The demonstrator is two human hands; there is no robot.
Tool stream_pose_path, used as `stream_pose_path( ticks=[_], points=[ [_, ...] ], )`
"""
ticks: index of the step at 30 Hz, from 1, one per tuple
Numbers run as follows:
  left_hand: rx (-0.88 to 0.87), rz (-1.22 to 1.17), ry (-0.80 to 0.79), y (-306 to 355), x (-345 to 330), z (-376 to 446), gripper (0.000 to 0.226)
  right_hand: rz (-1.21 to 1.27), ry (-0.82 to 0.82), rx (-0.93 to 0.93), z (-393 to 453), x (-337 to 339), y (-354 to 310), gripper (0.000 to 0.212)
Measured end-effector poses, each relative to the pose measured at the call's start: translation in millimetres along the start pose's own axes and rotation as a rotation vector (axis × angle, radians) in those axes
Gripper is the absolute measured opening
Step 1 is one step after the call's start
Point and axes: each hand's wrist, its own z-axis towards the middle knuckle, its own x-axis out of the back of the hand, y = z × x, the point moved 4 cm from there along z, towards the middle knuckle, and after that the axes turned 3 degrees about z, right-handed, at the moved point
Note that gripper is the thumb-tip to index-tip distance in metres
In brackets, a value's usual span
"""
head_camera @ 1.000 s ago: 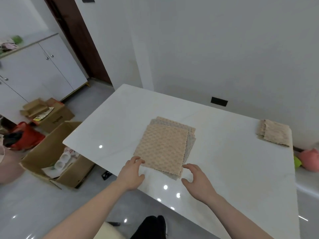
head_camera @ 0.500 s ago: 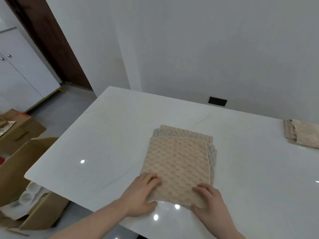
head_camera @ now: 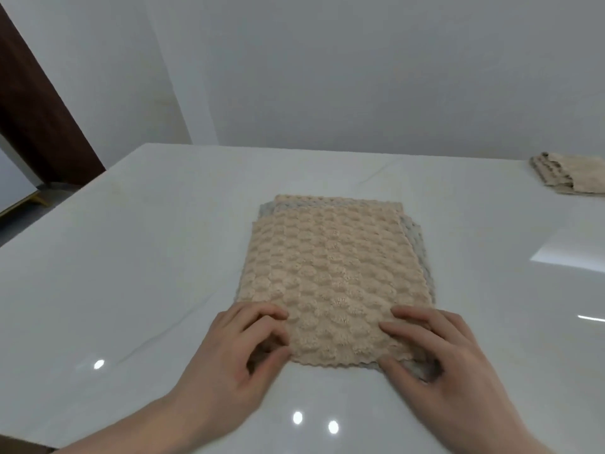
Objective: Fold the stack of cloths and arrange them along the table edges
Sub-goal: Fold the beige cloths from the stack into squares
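Now both hands have moved onto the near corners of the top beige cloth [head_camera: 330, 276]. The left hand [head_camera: 242, 352] and the right hand [head_camera: 438, 352] each pinch a corner with curled fingers. The cloth stack [head_camera: 417, 244] lies mid-table [head_camera: 131, 257]; a folded cloth [head_camera: 569, 173] sits far right.

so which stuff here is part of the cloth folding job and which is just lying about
Part of the job:
- stack of cloths, near corners pinched by the left hand and right hand
- folded cloth at the far right edge
- table

Just lying about:
- brown door
- white cabinet
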Motion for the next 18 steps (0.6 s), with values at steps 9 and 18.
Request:
stream_pose_path(
  ticks=[9, 18],
  points=[
    [-0.024, -0.030, 0.154, -7, 1, -3, 0.009, -0.042, 0.142, -0.043, -7, 3, -9, 0.008],
    [0.000, 0.197, 0.020, 45, 32, 26, 0.051, -0.073, 0.224, -0.029, 45, 59, -81, 0.014]
  ],
)
